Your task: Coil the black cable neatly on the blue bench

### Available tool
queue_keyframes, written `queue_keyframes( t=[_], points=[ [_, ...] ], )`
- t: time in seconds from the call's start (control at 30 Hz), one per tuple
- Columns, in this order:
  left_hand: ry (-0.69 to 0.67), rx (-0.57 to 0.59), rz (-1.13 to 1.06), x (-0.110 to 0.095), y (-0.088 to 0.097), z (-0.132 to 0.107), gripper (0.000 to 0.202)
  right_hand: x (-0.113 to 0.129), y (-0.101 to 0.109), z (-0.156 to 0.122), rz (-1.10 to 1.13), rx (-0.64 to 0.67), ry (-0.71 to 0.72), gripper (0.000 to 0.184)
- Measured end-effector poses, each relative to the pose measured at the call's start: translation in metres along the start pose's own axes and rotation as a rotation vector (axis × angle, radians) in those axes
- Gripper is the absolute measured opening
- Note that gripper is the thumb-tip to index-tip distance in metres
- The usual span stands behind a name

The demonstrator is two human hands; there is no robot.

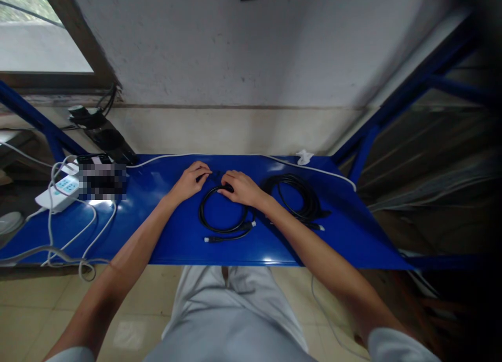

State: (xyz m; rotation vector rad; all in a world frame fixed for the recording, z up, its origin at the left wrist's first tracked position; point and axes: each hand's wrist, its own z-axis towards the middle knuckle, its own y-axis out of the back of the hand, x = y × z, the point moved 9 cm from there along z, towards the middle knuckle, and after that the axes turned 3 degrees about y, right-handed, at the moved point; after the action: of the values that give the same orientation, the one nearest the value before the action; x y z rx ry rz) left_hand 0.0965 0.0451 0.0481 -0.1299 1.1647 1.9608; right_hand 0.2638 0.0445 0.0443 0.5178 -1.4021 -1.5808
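A black cable coiled in a loop [223, 227] lies in the middle of the blue shelf top [176, 241], its two plug ends near the front. My left hand [192, 179] and my right hand [239, 187] rest on the far side of this loop, fingers curled and pinching the cable there. A second, thicker coil of black cable [300, 194] lies just right of my right hand, untouched.
A white power strip [58, 192] with white cords [74, 236] sits at the shelf's left end, beside a blurred dark device [102, 179]. A white cord [309, 166] runs along the back edge. Blue frame bars [392, 111] rise at right; a white wall stands behind.
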Motion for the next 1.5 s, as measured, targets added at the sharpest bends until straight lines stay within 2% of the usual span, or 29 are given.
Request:
queue_keyframes(
  t=[0.13,0.33,0.57,0.73,0.83,0.97,1.13,1.33,1.4,1.5],
  points=[
    [-0.020,-0.004,0.005,-0.001,-0.001,-0.001,0.024,0.003,0.001,-0.008,-0.003,-0.090,0.027,0.027],
    [-0.061,-0.029,0.021,-0.007,0.001,0.000,0.024,-0.008,0.010,-0.015,0.081,-0.256,-0.013,0.026],
    [-0.115,-0.092,-0.005,-0.037,0.008,0.002,0.023,-0.012,0.011,-0.013,0.409,-0.370,-0.036,0.032],
    [-0.187,-0.103,-0.036,-0.063,0.003,0.003,0.022,-0.023,0.007,-0.011,0.654,-0.421,-0.070,0.038],
    [-0.197,-0.091,-0.054,-0.068,-0.002,0.002,0.023,-0.029,0.000,-0.009,0.778,-0.404,-0.091,0.034],
    [-0.207,-0.078,-0.051,-0.065,-0.007,0.001,0.023,-0.032,-0.014,-0.006,0.860,-0.345,-0.109,0.020],
    [-0.205,-0.076,-0.032,-0.059,-0.009,0.000,0.022,-0.039,-0.016,-0.007,0.781,-0.369,-0.145,0.013],
    [-0.143,-0.066,-0.002,-0.045,-0.005,0.002,0.021,-0.048,0.005,-0.014,0.647,-0.546,-0.188,0.011],
    [-0.115,-0.055,0.015,-0.036,-0.004,0.003,0.021,-0.053,0.011,-0.017,0.701,-0.624,-0.217,0.013],
    [-0.080,0.008,0.038,-0.019,-0.006,0.002,0.021,-0.064,0.014,-0.020,0.941,-0.725,-0.259,0.022]
  ],
)
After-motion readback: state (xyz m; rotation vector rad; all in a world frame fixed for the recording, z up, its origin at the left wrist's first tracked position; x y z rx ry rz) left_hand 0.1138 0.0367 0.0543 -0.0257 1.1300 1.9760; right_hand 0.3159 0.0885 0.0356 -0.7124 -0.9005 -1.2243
